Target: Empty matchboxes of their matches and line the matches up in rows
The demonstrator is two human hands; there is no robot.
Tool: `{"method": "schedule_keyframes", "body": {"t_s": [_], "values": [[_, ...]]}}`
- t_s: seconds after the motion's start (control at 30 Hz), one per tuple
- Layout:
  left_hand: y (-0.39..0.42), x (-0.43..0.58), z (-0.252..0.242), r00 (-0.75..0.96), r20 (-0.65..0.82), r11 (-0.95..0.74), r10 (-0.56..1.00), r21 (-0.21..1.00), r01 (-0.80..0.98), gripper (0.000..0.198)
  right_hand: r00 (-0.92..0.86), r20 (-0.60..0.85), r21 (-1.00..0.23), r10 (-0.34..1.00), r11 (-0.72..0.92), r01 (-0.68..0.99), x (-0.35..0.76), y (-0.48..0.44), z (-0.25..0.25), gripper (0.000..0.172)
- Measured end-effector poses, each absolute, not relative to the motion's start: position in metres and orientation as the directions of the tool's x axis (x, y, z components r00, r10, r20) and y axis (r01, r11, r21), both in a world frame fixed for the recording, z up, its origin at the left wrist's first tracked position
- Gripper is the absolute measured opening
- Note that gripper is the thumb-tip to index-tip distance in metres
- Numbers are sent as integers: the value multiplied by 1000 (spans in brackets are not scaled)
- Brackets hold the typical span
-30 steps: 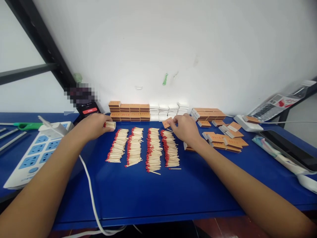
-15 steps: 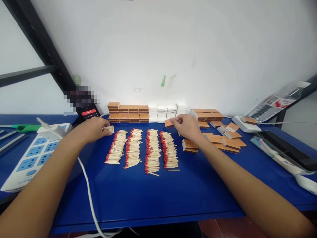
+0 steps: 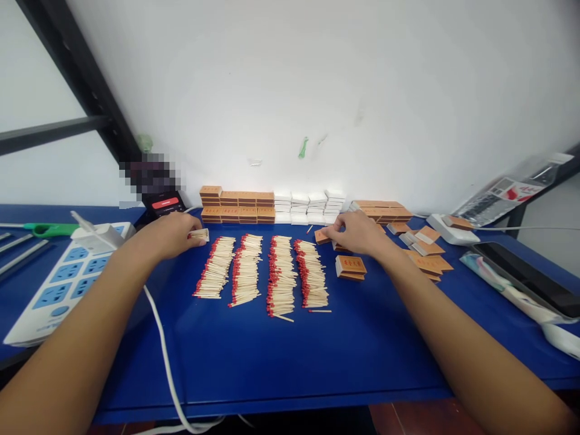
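My left hand (image 3: pixel 180 233) is closed on a small white matchbox tray (image 3: pixel 199 234) with matches in it, at the left end of the match rows. My right hand (image 3: pixel 351 232) pinches the edge of an orange matchbox (image 3: pixel 321 236), low over the table behind the rightmost row. Several long rows of red-tipped matches (image 3: pixel 281 272) lie between my hands. A single match (image 3: pixel 309 229) lies behind them, left of the orange matchbox. Close to my right wrist sits a small stack of orange matchboxes (image 3: pixel 351 266); others are partly hidden under the hand.
Along the wall stand stacked orange matchboxes (image 3: pixel 238 214) and white trays (image 3: pixel 308 211). More matchboxes (image 3: pixel 383 211) lie at right, some scattered. A power strip (image 3: pixel 63 296) with a white cable (image 3: pixel 163 344) is at left, near a phone (image 3: pixel 165 205). A dark phone (image 3: pixel 525 275) lies far right.
My right hand has shifted a little right and nearer with the orange matchbox. The single match behind the rows now shows. My left hand stays in place with its tray.
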State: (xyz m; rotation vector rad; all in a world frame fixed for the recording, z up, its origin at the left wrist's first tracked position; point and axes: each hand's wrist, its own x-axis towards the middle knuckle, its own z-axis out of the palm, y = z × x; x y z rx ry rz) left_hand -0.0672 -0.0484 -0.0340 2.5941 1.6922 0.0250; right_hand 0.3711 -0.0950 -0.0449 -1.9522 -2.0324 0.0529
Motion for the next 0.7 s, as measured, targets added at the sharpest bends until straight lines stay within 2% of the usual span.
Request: {"method": "schedule_keyframes", "body": {"t_s": [0.1, 0.2, 0.3, 0.37, 0.43, 0.57, 0.7], "values": [[-50, -65, -32, 386, -44, -385, 922, 30, 922, 34, 31, 117, -190, 993, -8, 982, 377, -94, -45, 24], [-51, -64, -32, 378, -24, -377, 926, 19, 926, 33, 39, 231, -102, 972, -16, 995, 377, -92, -47, 25], [-52, -64, -33, 367, -23, -366, 930, 33, 930, 32, -156, 320, 3, 935, 163, 987, 371, -87, -52, 24], [-52, -65, -32, 363, -45, -360, 931, 55, 931, 33, -360, 272, 34, 892, 365, 930, 365, -80, -56, 19], [-52, -65, -32, 368, -64, -364, 928, 71, 929, 35, -492, 209, 49, 845, 494, 868, 360, -73, -60, 23], [-52, -65, -29, 370, -83, -368, 925, 43, 929, 38, -517, 173, 109, 839, 505, 856, 358, -60, -64, 20], [-53, -63, -27, 358, -102, -358, 928, 19, 933, 41, -506, 138, 113, 852, 494, 862, 359, -58, -64, 20]]}}
